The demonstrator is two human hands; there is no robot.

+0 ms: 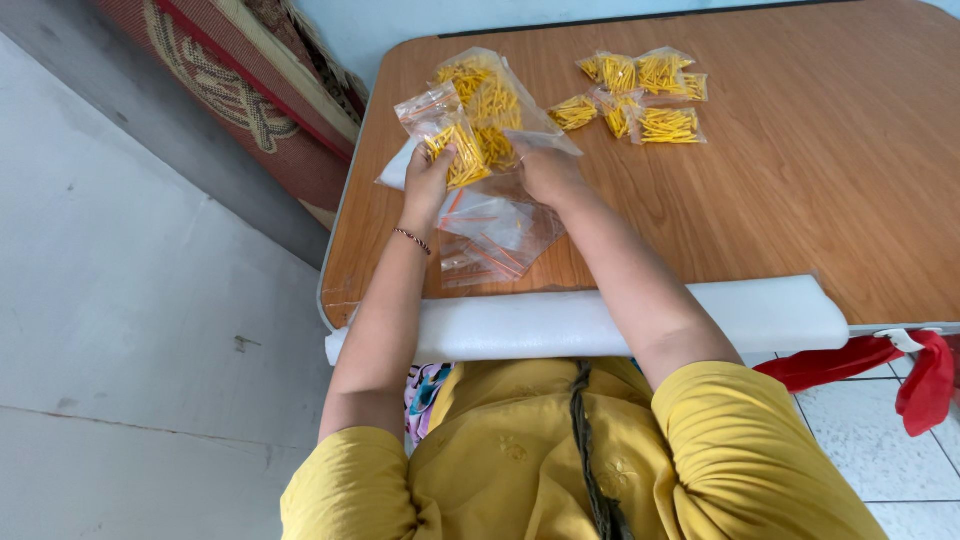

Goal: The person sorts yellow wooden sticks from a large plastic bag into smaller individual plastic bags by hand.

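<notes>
Head view: the left hand (428, 185) grips a small clear bag of yellow sticks (445, 135) above the wooden counter (800, 200); the right hand (548, 172) holds a larger bag (492, 95) beside it. Filled bags (640, 97) lie nearby.

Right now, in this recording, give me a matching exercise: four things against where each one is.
Things:
1. small filled bag
2. large bag of yellow sticks
3. group of filled bags
4. white foam roll

Places:
A. along the near edge of the table
B. lying farther back on the table, away from both hands
C. in the left hand
D. under the right hand, which reaches into it

Pairs: 1-C, 2-D, 3-B, 4-A
</notes>
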